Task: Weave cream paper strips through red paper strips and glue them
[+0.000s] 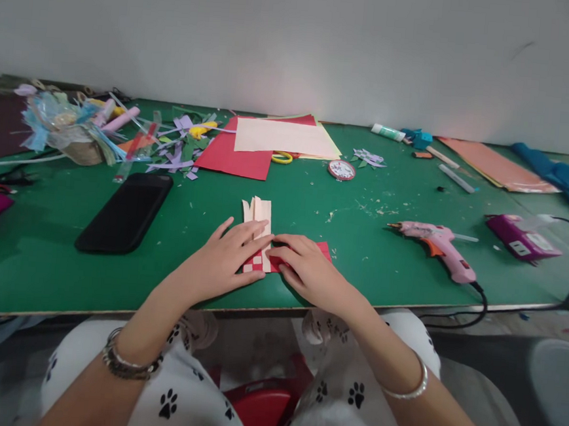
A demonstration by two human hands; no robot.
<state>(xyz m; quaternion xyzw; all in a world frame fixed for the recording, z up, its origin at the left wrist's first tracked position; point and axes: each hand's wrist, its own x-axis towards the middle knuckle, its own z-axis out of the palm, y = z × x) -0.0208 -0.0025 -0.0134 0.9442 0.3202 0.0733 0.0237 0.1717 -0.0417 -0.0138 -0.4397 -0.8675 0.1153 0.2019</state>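
Note:
A small woven piece of paper strips (257, 261) lies near the table's front edge, with a red and cream checked pattern at its lower left. Cream strips (264, 210) stick out from it toward the back. My left hand (229, 254) rests on the weave with its fingers stretched over the cream strips. From the other side, my right hand (312, 268) lies over the red strips (324, 249), its fingertips touching the edge of a cream strip. Its fingers are slightly bent and apart. Part of the paper is hidden beneath both hands.
On the green table (205, 216) are a black phone (125, 213) at left and a pink glue gun (437, 245) with a cord at right. Behind lie red sheets (242, 160), yellow-handled scissors (282, 158), a round dial (342, 170) and paper scraps (176, 145).

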